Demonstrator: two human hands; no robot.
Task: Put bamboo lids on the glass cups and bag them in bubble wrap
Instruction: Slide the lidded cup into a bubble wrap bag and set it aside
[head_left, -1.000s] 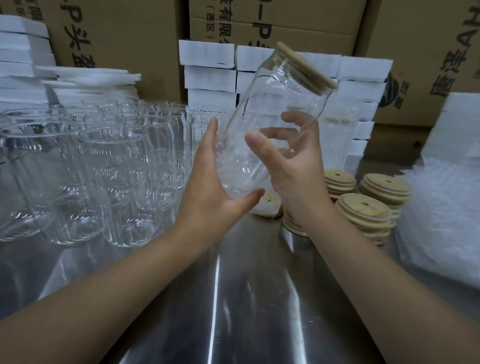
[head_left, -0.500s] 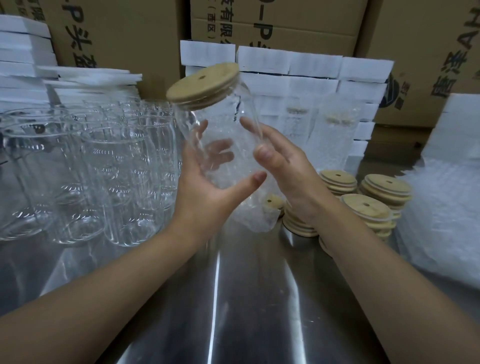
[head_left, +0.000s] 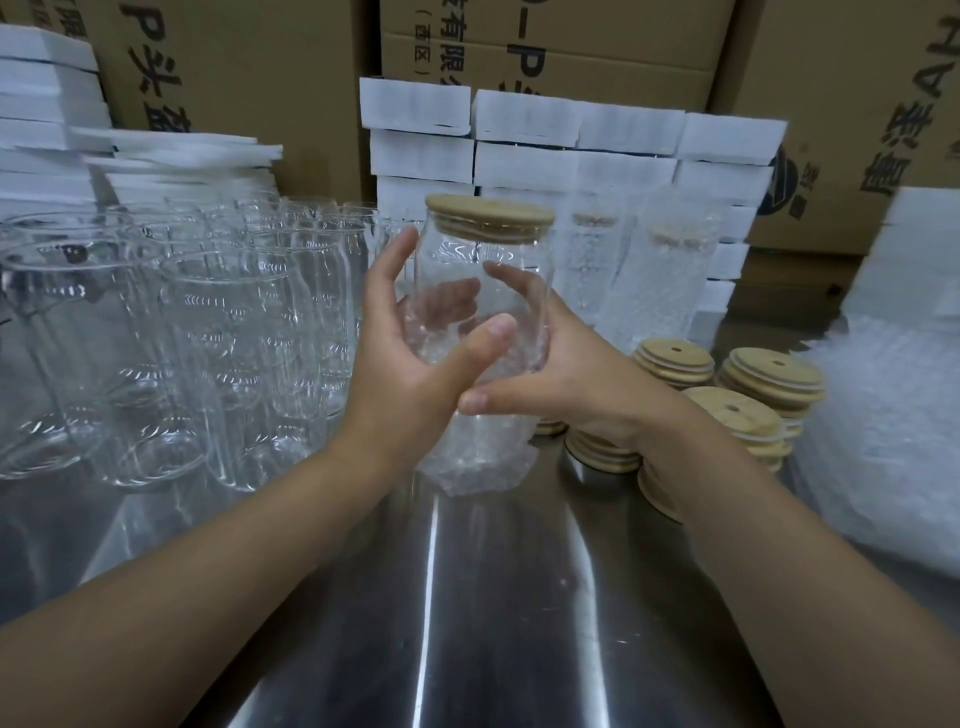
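Forearms enter from lower corners, converging at centre; left hand (head_left: 400, 358) and right hand (head_left: 576, 374) face palm to palm, fingers curled round the raised glass cup (head_left: 485, 270), thumbs crossed in front, left over right.

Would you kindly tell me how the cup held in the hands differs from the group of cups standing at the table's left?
The held cup wears a bamboo lid; the left cups are open, unlidded. The held cup is up off the table, gripped by the left hand and right hand; the left cups stand on it. The held cup's lower part sits in bubble wrap; the left cups are bare. Both are clear glass.
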